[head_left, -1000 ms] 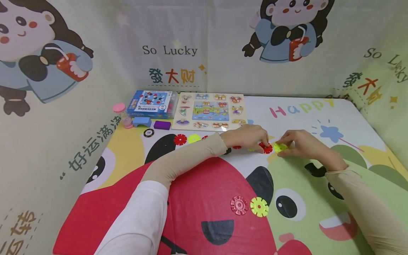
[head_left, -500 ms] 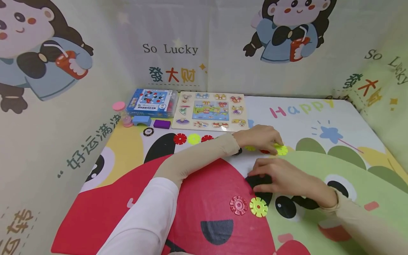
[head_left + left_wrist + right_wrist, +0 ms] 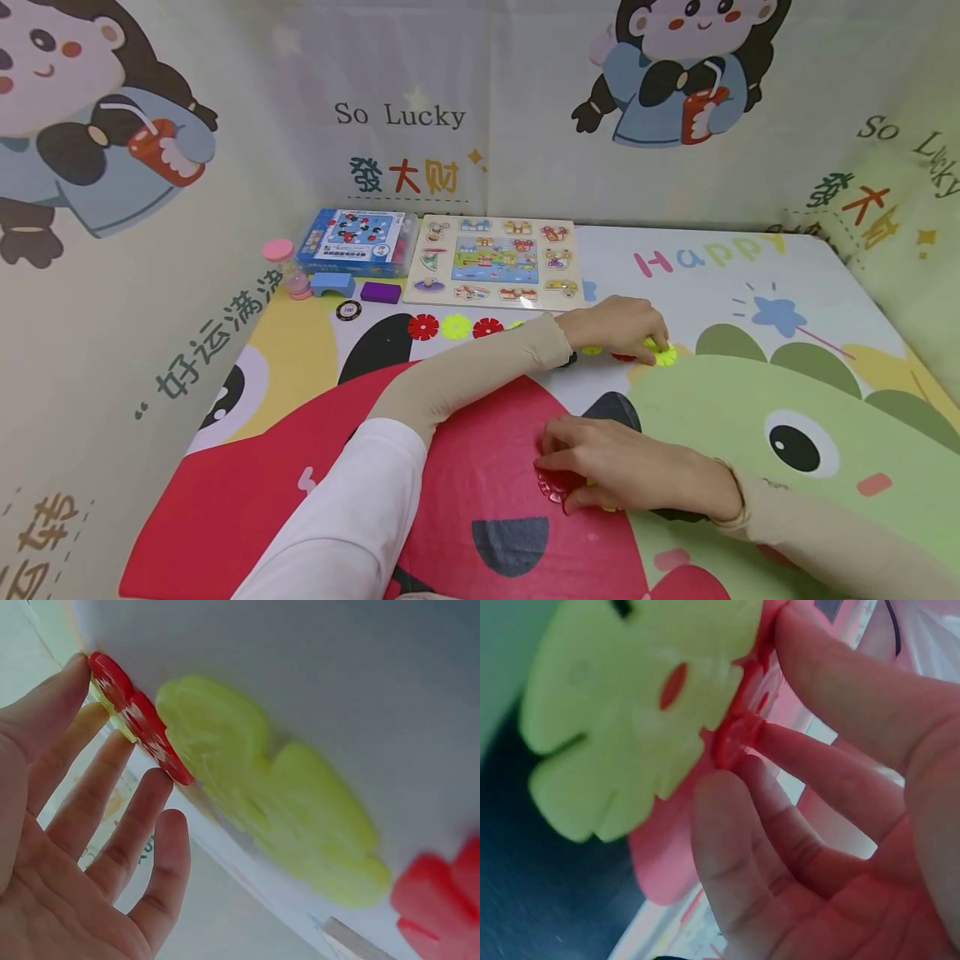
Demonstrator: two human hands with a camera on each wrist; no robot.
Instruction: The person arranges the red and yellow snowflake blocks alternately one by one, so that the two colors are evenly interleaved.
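My left hand (image 3: 618, 325) reaches across to the right end of a row of slotted plastic snowflake discs. Its fingertips touch a yellow disc (image 3: 666, 356) there; in the left wrist view the fingers are fairly straight, right at the edge of a red disc (image 3: 139, 720), with another yellow disc (image 3: 262, 780) nearer. Lower down, my right hand (image 3: 622, 462) holds a red snowflake disc (image 3: 553, 485) at its edges, between thumb and fingers. Beside it, a loose yellow disc (image 3: 630, 690) lies mostly hidden under that hand in the head view. My left forearm covers the row's middle.
The row's left end shows a red disc (image 3: 423, 327) and a yellow one (image 3: 456, 327). Behind stand a wooden puzzle board (image 3: 495, 292), a blue box (image 3: 356, 243), a pink-capped bottle (image 3: 279, 252), a blue block (image 3: 333, 284), a purple block (image 3: 381, 292) and a chip (image 3: 348, 311).
My right hand has let go of the yellow disc at the row's end and moved down and left to the loose red disc. My left hand has shifted right, onto that yellow disc.
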